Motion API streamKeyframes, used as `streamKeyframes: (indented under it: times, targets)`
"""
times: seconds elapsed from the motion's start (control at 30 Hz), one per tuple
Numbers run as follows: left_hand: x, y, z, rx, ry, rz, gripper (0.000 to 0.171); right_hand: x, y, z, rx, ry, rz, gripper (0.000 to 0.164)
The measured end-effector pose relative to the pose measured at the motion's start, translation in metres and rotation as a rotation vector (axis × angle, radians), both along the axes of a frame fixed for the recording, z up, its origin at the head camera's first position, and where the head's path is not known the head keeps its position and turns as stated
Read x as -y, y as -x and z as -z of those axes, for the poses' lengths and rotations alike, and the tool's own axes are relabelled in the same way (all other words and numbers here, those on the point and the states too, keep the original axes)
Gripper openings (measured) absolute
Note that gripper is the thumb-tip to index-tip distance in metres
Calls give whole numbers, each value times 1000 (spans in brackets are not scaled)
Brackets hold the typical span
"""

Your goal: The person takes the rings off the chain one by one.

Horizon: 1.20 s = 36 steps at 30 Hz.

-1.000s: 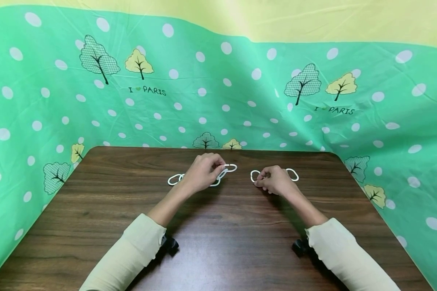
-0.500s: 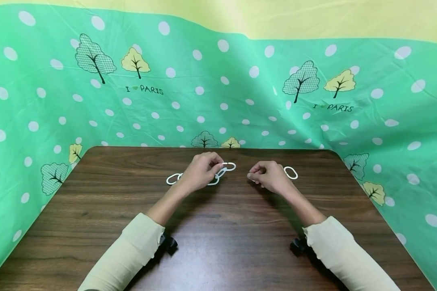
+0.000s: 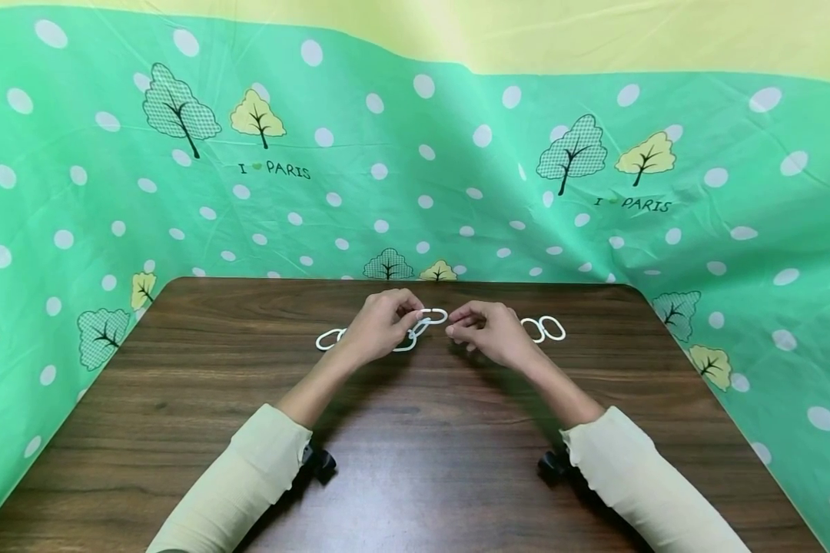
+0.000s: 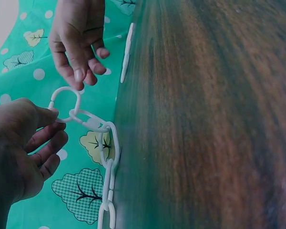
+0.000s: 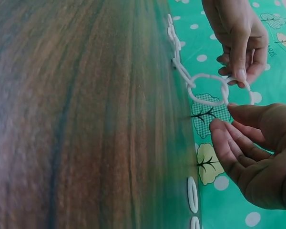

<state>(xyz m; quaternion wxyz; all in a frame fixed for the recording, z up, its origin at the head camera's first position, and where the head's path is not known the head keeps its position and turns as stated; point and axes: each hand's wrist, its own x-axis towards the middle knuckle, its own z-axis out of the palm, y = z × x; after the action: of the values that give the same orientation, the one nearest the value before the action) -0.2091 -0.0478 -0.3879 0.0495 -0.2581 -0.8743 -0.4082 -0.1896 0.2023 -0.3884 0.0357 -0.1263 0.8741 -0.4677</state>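
Observation:
My left hand [image 3: 385, 326] pinches the white plastic chain link [image 4: 65, 89] at the right end of a linked chain [image 4: 110, 152]. Thumb and finger hold that end link by its edge, while the rest of the chain trails onto the table, partly hidden behind the hand in the head view. Just right of the end link hovers my right hand [image 3: 493, 332], its fingers loosely bent and a gap between thumb and index in the right wrist view [image 5: 257, 143]. Nothing shows between those fingertips; whether they touch the end link cannot be told.
Two separate white links [image 3: 552, 329] lie side by side to the right of my right hand. Everything rests near the far edge of a dark wooden table [image 3: 415, 430]. Behind it hangs a green dotted curtain [image 3: 401, 153] with printed trees.
My right hand has moved left toward the end link, away from a loose link it was fingering. A second loose link shows beside the far-right one. The left hand keeps its hold.

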Motion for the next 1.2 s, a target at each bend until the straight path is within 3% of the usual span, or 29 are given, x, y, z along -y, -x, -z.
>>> streamKeyframes:
  times: [0.47, 0.7, 1.0, 1.2]
  targets:
    - [1, 1, 2, 24, -36, 10, 11, 8, -1, 0, -101, 67, -13, 15]
    - [2, 1, 3, 34, -54, 20, 13, 10, -1, 0, -99, 122, -18, 15]
    - [5, 1, 1, 59, -44, 28, 10, 10, -1, -1, -109, 134, -8, 15]
    - [8, 2, 2, 80, 10, 47, 19, 8, -1, -2, -113, 120, -2, 16]
